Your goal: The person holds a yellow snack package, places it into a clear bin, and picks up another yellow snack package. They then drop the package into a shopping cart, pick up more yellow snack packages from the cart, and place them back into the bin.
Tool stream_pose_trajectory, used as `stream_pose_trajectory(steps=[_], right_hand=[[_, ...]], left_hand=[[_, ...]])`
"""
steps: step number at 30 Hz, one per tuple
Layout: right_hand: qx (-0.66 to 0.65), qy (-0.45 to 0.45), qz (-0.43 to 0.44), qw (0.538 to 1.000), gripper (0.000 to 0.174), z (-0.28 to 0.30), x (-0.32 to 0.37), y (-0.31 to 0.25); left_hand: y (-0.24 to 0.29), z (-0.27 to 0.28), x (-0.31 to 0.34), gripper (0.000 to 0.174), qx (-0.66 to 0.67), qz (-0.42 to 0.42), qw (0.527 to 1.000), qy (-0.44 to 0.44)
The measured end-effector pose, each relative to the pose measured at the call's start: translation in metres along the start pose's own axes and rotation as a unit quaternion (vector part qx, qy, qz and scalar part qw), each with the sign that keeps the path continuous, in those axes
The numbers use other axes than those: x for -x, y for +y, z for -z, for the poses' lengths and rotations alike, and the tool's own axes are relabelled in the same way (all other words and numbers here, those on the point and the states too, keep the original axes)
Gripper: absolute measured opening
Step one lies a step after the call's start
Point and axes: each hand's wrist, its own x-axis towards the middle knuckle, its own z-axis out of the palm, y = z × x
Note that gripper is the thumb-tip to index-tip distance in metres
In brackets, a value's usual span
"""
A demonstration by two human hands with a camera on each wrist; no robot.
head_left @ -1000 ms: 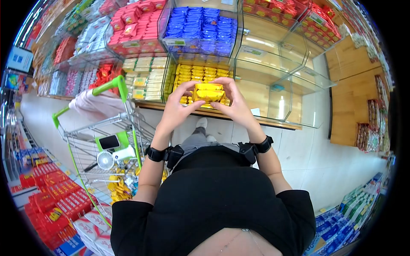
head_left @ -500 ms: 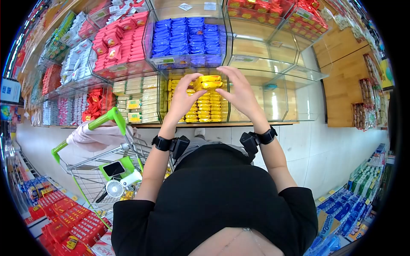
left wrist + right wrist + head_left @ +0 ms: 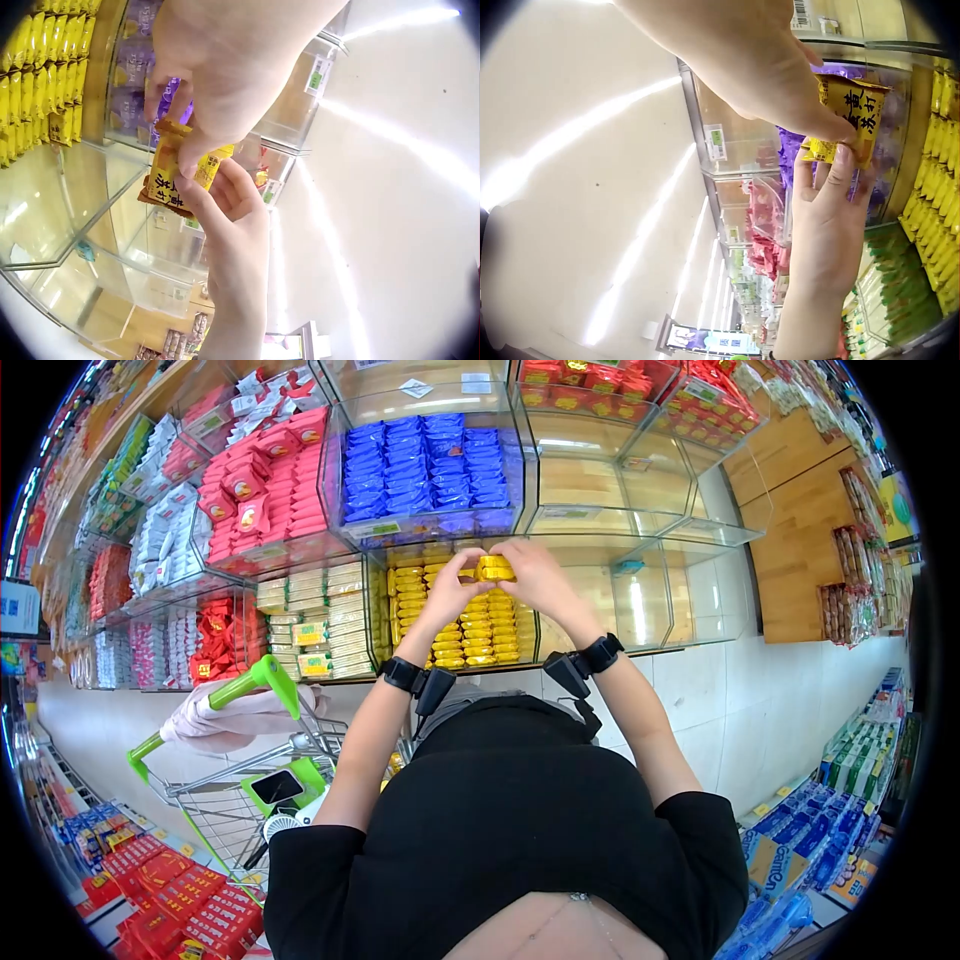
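Observation:
In the head view, small yellow biscuit packets are between my two hands above a bin of similar packets. My left hand pinches them from the left, with thumb and fingers on the wrapper. From the other side my right hand grips them too, thumb low and fingers over the far edge. Dark lettering shows on the front of a yellow packet in the left wrist view, with another wrapper edge behind it. The yellow packet in the right wrist view is partly covered by both thumbs.
The bin's yellow rows lie beneath my hands. Blue packets fill the bin behind, pale packets the one at left. A glass divider stands at right. A shopping cart with a green handle is at my left.
Half a second ago my hands were spread wider around the packets, the right fingers off them; now both have closed in on them. The shelf has shifted down and left in the head view.

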Motion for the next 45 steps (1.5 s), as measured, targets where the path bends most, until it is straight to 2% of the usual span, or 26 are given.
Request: stream_pose_trajectory(steps=[2,4,6,7,11,14,17,26,32,35,39,41,45], right_hand=[[0.005,-0.017,-0.021,1.000,0.032,-0.010,-0.001,0.008],[0.011,-0.035,-0.040,0.999,0.033,-0.022,-0.003,0.016],[0.034,-0.110,-0.084,0.990,0.036,-0.034,-0.007,0.026],[0.035,-0.110,-0.084,0.990,0.036,-0.041,-0.007,0.033],[0.107,-0.159,-0.092,0.977,0.036,-0.067,-0.005,0.053],[0.123,-0.177,-0.099,0.972,0.036,-0.078,-0.007,0.059],[0.149,-0.228,-0.115,0.955,0.037,-0.100,-0.011,0.072],[0.259,-0.274,-0.170,0.910,0.030,-0.141,-0.022,0.076],[0.320,-0.267,-0.133,0.899,0.031,-0.155,-0.017,0.082],[0.344,-0.259,-0.102,0.897,0.030,-0.159,-0.011,0.085],[0.329,-0.304,-0.096,0.889,0.032,-0.149,-0.014,0.080],[0.255,-0.325,-0.184,0.892,0.035,-0.154,-0.012,0.084],[0.227,-0.285,-0.164,0.917,0.038,-0.158,-0.003,0.092]], left_hand=[[-0.012,0.001,-0.006,0.039,-0.022,0.023,0.999,-0.035],[-0.040,0.001,-0.012,0.041,0.011,0.028,0.999,-0.042],[-0.065,0.003,-0.020,0.043,-0.006,0.055,0.996,-0.073],[-0.064,0.004,-0.022,0.044,-0.048,0.044,0.994,-0.091],[-0.091,0.010,-0.026,0.043,-0.141,0.101,0.981,-0.086],[-0.126,0.016,-0.028,0.043,-0.145,0.124,0.976,-0.104],[-0.137,0.018,-0.028,0.042,-0.127,0.139,0.977,-0.099],[-0.143,0.017,-0.023,0.040,-0.071,0.181,0.974,-0.117],[-0.136,0.014,-0.020,0.041,-0.092,0.199,0.968,-0.120],[-0.138,0.013,-0.019,0.041,-0.104,0.177,0.971,-0.120],[-0.135,0.010,-0.019,0.041,-0.104,0.184,0.968,-0.134],[-0.133,0.009,-0.018,0.041,-0.102,0.187,0.967,-0.140],[-0.135,0.008,-0.016,0.040,-0.066,0.181,0.972,-0.136]])
